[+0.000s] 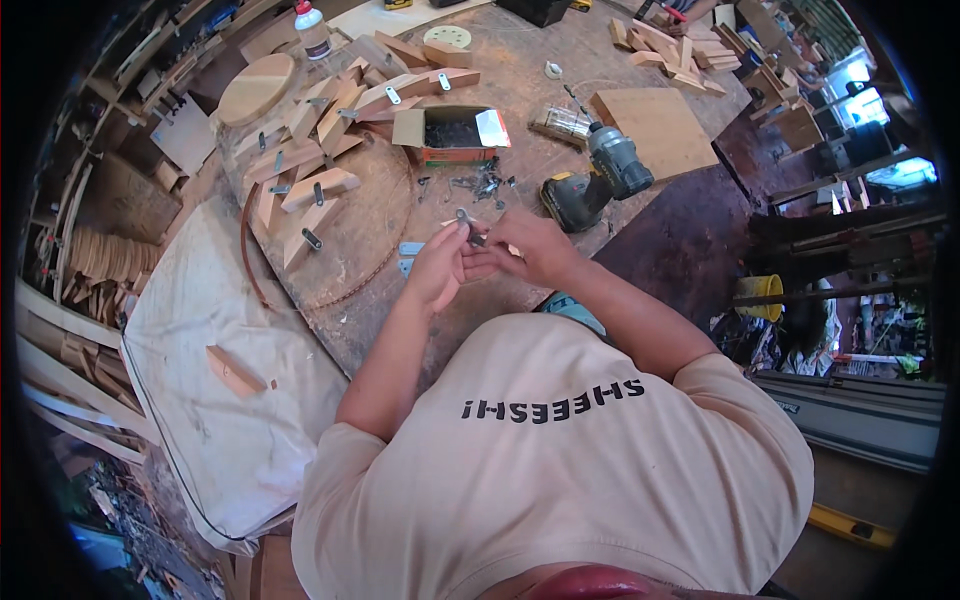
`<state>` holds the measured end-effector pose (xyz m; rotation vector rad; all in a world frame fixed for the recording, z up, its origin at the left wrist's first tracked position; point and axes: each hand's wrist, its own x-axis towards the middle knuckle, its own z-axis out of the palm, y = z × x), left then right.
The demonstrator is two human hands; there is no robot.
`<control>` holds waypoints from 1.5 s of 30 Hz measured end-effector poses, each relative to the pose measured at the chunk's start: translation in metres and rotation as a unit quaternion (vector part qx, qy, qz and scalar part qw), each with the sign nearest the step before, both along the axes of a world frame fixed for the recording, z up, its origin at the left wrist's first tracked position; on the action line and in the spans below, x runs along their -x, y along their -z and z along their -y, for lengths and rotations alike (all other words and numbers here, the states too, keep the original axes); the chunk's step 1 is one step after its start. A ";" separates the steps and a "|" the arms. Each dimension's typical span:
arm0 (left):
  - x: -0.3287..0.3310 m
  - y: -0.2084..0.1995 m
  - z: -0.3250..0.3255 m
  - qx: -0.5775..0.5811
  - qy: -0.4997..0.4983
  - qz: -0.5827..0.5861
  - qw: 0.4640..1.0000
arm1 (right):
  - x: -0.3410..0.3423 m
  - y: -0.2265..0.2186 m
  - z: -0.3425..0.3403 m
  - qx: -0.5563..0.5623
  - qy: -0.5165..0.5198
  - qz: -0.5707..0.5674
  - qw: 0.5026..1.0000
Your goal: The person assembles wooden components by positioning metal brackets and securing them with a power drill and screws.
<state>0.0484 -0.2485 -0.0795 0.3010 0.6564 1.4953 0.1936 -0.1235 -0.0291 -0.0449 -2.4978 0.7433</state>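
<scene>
My left hand (438,268) is closed around a small dark metal plate with a rounded, holed end (463,216), held just above the workbench (355,255). My right hand (532,246) meets it from the other side, its fingers pinched by the plate's lower end; what lies between them is too small to name. Beneath and beside my left hand are pale blue-grey metal plates (410,250), partly covered. Loose dark screws (487,184) lie scattered just beyond my hands. Behind them stands an open cardboard box (460,155) with dark small pieces inside.
A cordless drill (600,178) with a long bit lies at right, near a flat wooden board (655,135). Several angled wood pieces (320,190) with metal plates fill the left side. A glue bottle (312,32) and round wooden disc (257,90) sit farther back.
</scene>
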 end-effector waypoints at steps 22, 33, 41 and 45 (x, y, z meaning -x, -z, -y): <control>0.003 0.053 0.008 0.121 -0.159 -0.131 0.971 | 0.059 0.076 -0.082 0.055 0.245 0.139 0.958; 0.002 0.055 0.013 0.122 -0.177 -0.118 0.970 | 0.037 0.087 -0.077 0.073 0.238 0.174 0.953; -0.002 0.055 0.008 0.118 -0.163 -0.132 0.971 | 0.016 0.095 -0.063 0.142 0.197 0.138 0.960; -0.005 0.052 0.006 0.116 -0.156 -0.128 0.973 | 0.000 0.090 -0.055 0.190 0.187 0.150 0.952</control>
